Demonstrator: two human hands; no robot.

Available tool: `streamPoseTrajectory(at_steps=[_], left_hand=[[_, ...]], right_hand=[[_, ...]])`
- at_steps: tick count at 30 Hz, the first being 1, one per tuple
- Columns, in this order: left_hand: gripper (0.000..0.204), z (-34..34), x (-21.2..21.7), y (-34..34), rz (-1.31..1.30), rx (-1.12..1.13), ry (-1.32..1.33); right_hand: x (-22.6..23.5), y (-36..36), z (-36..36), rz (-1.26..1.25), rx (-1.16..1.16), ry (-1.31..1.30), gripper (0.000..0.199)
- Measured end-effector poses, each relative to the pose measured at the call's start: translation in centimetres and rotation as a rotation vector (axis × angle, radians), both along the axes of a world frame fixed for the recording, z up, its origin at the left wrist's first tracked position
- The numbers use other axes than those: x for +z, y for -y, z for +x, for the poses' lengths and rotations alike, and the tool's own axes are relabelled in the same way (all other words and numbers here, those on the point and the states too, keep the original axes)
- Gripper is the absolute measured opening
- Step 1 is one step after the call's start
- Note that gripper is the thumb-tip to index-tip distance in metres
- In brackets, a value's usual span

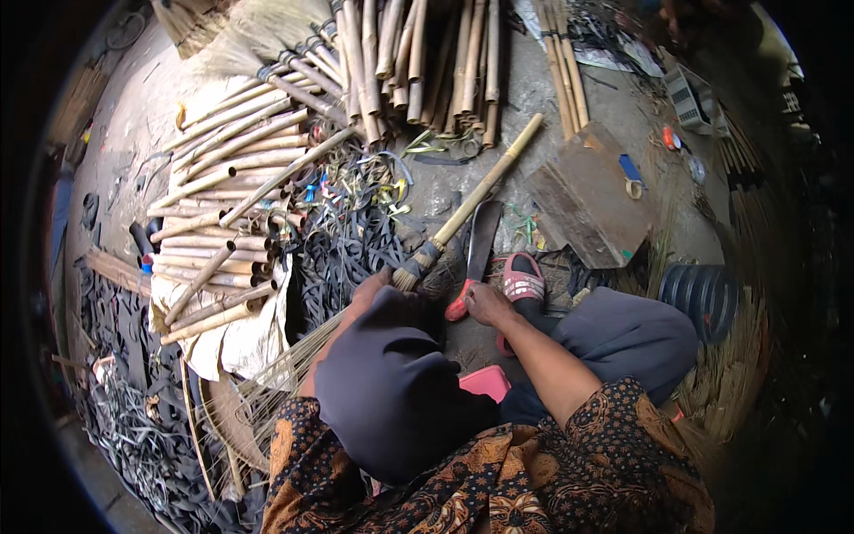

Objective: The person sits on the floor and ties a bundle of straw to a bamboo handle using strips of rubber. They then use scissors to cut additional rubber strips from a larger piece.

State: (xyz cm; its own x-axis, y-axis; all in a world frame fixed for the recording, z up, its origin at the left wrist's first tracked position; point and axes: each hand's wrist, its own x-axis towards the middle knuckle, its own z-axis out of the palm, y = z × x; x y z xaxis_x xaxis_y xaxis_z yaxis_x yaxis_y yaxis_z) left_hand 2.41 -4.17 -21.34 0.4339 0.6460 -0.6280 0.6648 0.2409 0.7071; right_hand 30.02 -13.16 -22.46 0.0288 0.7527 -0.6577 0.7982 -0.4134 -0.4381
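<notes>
One broom [463, 206] is in work: I see its bamboo handle running up and right across the concrete floor [525, 80], its bound neck at the person's knee, its straw bristles [267, 383] fanning down and left under the dark cloth over the lap. Left hand [372, 289] sits at the binding just below the neck; fingers mostly hidden by the cloth, so I cannot tell whether they pinch or wrap. Right hand [485, 304] rests beside a long knife with a red grip [476, 254], fingers curled together, touching or just off the grip; contact unclear. Foot in a pink sandal [523, 283] just right of the blade.

Progress, judged: head is already tied to the handle; binding or trimming looks unfinished. Finished brooms [285, 53] lie at top left, bare bamboo sticks [222, 214] in a stack on a sack at left, more sticks [427, 53] at top centre. Black strap offcuts [347, 258] litter the floor between. Wooden block [592, 196] with tape roll at right.
</notes>
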Motion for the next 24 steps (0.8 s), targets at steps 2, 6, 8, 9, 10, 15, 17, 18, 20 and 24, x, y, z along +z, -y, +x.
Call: streamPoseTrajectory(at_steps=[2, 6, 8, 9, 10, 15, 17, 18, 20, 24], left_hand=[[0.064, -1.0, 1.2, 0.7, -0.029, 0.016, 0.021], [0.064, -3.3, 2.8, 1.5, -0.082, 0.061, 0.001], [0.064, -4.5, 3.4, 1.4, -0.1, 0.086, -0.021], [0.064, -5.1, 3.7, 1.2, -0.105, 0.095, -0.034], [0.064, -5.5, 3.9, 1.0, -0.114, 0.112, -0.038], [0.063, -7.9, 5.5, -0.3, -0.125, 0.172, -0.089], [0.063, -8.9, 6.0, -0.7, -0.127, 0.206, -0.103], [0.063, -9.4, 6.3, -1.0, -0.128, 0.219, -0.11], [0.063, -10.5, 6.9, -1.9, -0.124, 0.24, -0.126], [0.062, -12.4, 9.6, -5.4, -0.072, 0.269, -0.138]], right_hand=[[1.9, -0.1, 0.4, 0.057, 0.008, -0.057, 0.03], [9.3, -1.8, 1.6, 0.296, -0.021, -0.127, 0.027], [14.9, -2.1, 2.9, 0.486, -0.049, -0.137, 0.025], [17.9, -1.5, 3.9, 0.578, -0.067, -0.149, 0.025], [20.9, -0.8, 4.9, 0.671, -0.082, -0.159, 0.024], [31.1, 5.3, 11.5, 1.169, -0.18, -0.058, 0.017], [32.1, 8.6, 14.9, 1.288, -0.331, 0.017, 0.016], [32.1, 10.5, 16.9, 1.233, -0.447, 0.1, 0.018], [30.8, 13.8, 20.6, 1.278, -0.705, 0.09, 0.024], [26.6, 21.4, 27.8, 1.031, -1.266, 0.031, 0.03]])
